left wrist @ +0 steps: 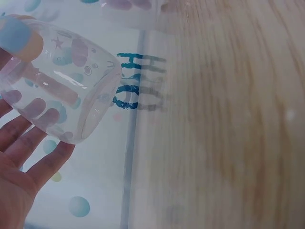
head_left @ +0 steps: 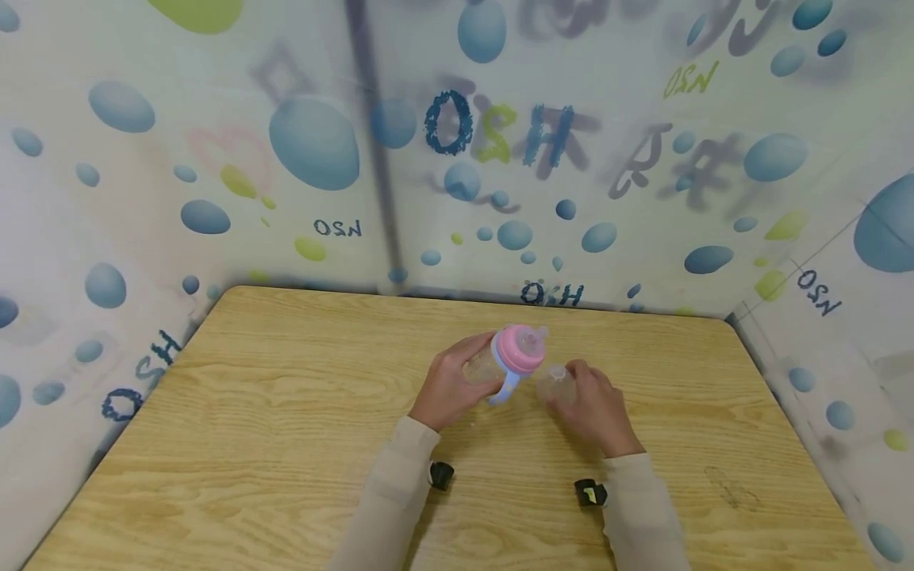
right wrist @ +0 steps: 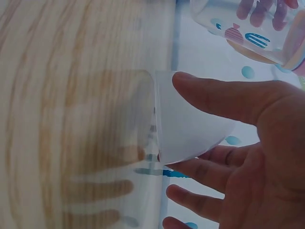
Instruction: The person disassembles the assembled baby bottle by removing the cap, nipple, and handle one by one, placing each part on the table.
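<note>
In the head view, my left hand (head_left: 447,384) grips the clear body of a baby bottle (head_left: 520,349), which leans to the right. It has a pink collar, a pale nipple at the top and a light blue handle. The left wrist view shows the see-through base of the bottle (left wrist: 90,71) with small printed figures, raised over the table. My right hand (head_left: 598,403) pinches a frosted, dome-shaped bottle cap (head_left: 555,386) between thumb and fingers, just right of the bottle. In the right wrist view, the wide rim of the cap (right wrist: 195,119) is right at the tabletop.
A glossy wood-grain table (head_left: 286,412) spreads under both hands. Behind it and at both sides hang pale fabric walls (head_left: 428,206) with blue and green spots and letters. Dark wrist cameras (head_left: 442,476) sit by the cuffs of the beige sleeves (head_left: 400,476).
</note>
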The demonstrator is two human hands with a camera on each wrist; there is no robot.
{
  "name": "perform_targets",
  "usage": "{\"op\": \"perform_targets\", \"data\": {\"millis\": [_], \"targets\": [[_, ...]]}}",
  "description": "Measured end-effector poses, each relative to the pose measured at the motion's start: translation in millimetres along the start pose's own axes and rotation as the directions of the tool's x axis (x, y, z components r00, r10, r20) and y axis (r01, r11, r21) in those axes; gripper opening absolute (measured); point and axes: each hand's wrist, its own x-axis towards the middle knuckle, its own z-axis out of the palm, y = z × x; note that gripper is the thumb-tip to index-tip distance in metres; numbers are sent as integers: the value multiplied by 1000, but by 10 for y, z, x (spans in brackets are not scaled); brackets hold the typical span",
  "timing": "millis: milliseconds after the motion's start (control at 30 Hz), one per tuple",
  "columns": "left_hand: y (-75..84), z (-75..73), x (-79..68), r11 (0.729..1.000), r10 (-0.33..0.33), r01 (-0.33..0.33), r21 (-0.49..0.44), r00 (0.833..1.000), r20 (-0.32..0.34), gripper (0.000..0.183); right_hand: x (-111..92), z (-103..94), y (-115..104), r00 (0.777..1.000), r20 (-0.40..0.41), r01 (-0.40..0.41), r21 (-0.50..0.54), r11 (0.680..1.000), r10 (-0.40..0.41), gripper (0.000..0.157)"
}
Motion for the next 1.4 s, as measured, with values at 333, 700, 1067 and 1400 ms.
{"op": "perform_targets", "data": {"millis": [333, 700, 1067, 1400], "targets": [[-17, 5, 2, 1000, 3, -3, 2, 1000, -1, 63, -11, 22, 10, 1000, -1, 11, -37, 999, -11, 62], [-15, 6, 0, 1000, -1, 1, -9, 1000, -4, 62, -37, 20, -2, 1000, -23, 19, -62, 998, -21, 64], [-15, -1, 1, 1000, 1, -1, -14, 1000, 1, 61, -54, -123, -173, 987, -142, 86, 89, 992, -73, 59], [0, 8, -7, 1000, -12, 12, -4, 1000, -5, 61, -71, -28, -377, 906, -409, 262, 348, 900, -105, 43]]}}
